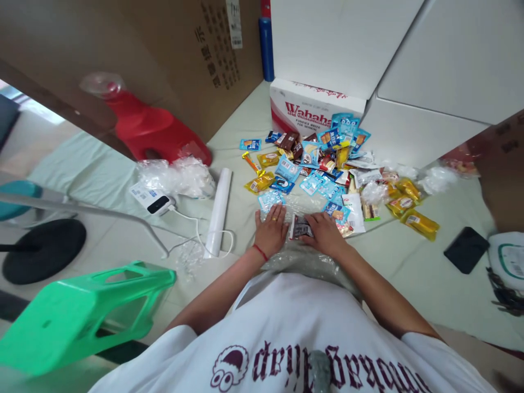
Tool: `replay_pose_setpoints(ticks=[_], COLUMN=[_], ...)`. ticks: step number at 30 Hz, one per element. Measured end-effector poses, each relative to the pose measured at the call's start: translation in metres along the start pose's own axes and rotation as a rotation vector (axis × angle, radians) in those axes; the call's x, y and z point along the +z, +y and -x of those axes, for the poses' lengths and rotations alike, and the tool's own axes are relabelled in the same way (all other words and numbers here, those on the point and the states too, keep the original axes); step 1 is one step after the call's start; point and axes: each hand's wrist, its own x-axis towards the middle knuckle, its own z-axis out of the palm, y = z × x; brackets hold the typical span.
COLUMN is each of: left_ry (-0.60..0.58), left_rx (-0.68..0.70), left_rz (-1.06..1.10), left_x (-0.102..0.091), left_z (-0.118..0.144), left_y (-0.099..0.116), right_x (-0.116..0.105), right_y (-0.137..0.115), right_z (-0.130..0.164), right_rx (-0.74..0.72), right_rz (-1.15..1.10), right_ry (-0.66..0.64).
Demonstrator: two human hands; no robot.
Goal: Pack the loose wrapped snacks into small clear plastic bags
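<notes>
- The left hand lies flat, fingers spread, pressing on a clear plastic bag at the near edge of the mat.
- The right hand rests loosely curled, fingertips on a small dark packet between both hands.
- The packet is flat with pale printing, lying on the bag.
- A heap of snack packets sits just beyond, before a Wahaha box.
</notes>
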Motion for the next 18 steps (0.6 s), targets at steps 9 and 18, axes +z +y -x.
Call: replay_pose_setpoints(ticks=[9, 18], left_ry=[0.178, -0.266], left_rx=[0.286, 0.61], left_rz=[0.202, 0.487], left_x=[-0.017, -0.036], left_z=[0.024, 0.057], left_y=[-0.025, -0.059], right_x=[-0.006, 0.037], right_y=[0.015, 0.036], right_z=[0.057, 0.122], right_rx=[-0.26, -0.26], right_rz=[-0.318, -0.36], right_ry=[0.274, 0.147])
